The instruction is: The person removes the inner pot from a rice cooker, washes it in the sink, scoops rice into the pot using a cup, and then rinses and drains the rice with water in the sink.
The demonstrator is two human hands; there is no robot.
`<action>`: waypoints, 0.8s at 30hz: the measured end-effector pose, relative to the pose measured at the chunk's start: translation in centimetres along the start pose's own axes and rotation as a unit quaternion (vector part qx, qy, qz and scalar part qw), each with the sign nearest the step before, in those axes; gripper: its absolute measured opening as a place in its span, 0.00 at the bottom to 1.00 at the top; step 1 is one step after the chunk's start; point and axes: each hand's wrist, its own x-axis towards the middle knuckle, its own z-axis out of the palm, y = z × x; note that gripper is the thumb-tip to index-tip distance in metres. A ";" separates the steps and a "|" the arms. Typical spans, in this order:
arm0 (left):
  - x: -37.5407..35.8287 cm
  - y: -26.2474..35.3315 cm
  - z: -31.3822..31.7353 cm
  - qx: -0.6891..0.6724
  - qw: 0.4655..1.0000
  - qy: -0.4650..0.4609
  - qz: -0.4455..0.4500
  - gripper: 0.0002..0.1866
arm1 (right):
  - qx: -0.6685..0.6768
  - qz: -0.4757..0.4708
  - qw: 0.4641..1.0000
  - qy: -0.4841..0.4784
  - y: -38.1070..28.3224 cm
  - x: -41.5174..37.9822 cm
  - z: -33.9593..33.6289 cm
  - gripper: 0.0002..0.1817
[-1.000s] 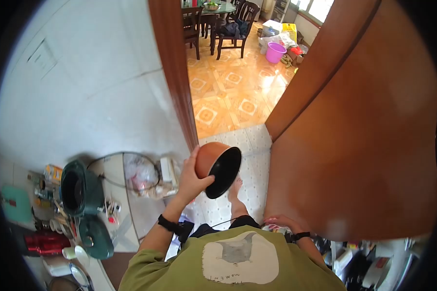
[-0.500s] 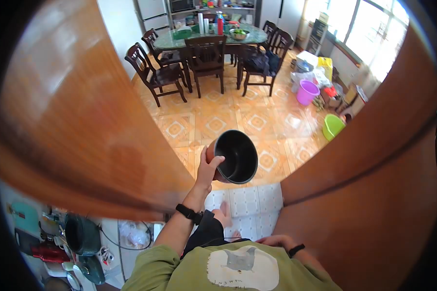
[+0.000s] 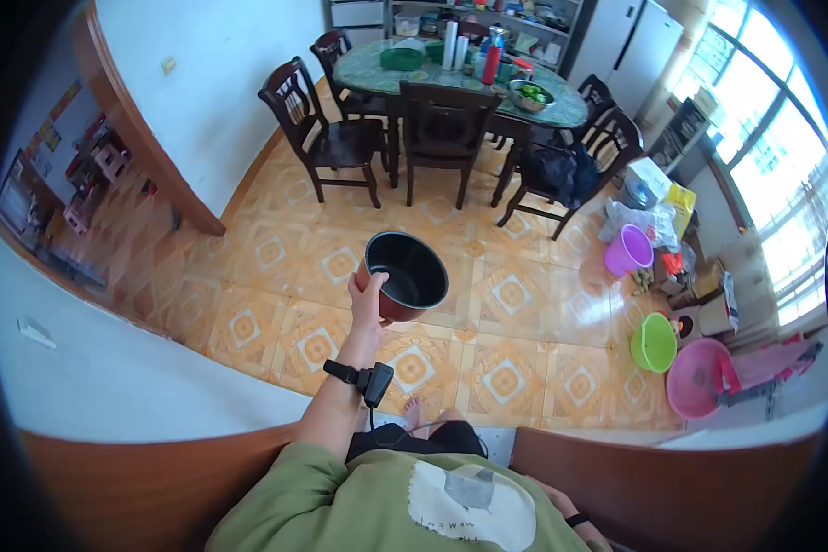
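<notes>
My left hand (image 3: 368, 302) is closed on the rim and side of a rice cooker inner pot (image 3: 407, 276), thumb over the edge. The pot is black inside and reddish-brown outside, tilted so its mouth faces up toward me. Nothing shows in its bottom. It is held out in front of me above the tiled floor (image 3: 506, 379). Low beside my green shirt hangs my right hand (image 3: 556, 500), partly covered by the shirt, with its fingers hidden.
Ahead stands a dining table (image 3: 368, 75) with dark chairs (image 3: 448, 129) around it. A metal bowl of greens (image 3: 531, 96) and a red bottle (image 3: 492, 64) are on top. Along the right wall sit a purple bucket (image 3: 627, 250), a green basin (image 3: 653, 342) and a pink basin (image 3: 695, 377).
I have moved forward through the doorway, so the table is nearer and the side walls show. The pot, still in my left hand, has shifted left in view.
</notes>
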 end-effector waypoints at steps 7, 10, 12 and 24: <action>11.6 9.7 -0.1 -0.060 0.996 0.011 0.065 0.47 | -0.111 -0.001 0.993 -0.035 -17.8 7.9 -9.0 0.23; 15.0 14.2 -2.4 -0.051 0.988 0.099 0.102 0.53 | -0.197 -0.012 0.978 -0.061 -27.5 13.4 -13.2 0.23; 17.3 16.5 -5.4 -0.075 0.981 0.140 0.112 0.52 | -0.286 -0.016 0.955 -0.073 -36.6 18.5 -14.3 0.23; 24.6 27.8 -23.7 -0.128 0.924 0.249 0.262 0.51 | -0.719 -0.428 0.508 0.205 -83.3 55.9 3.7 0.11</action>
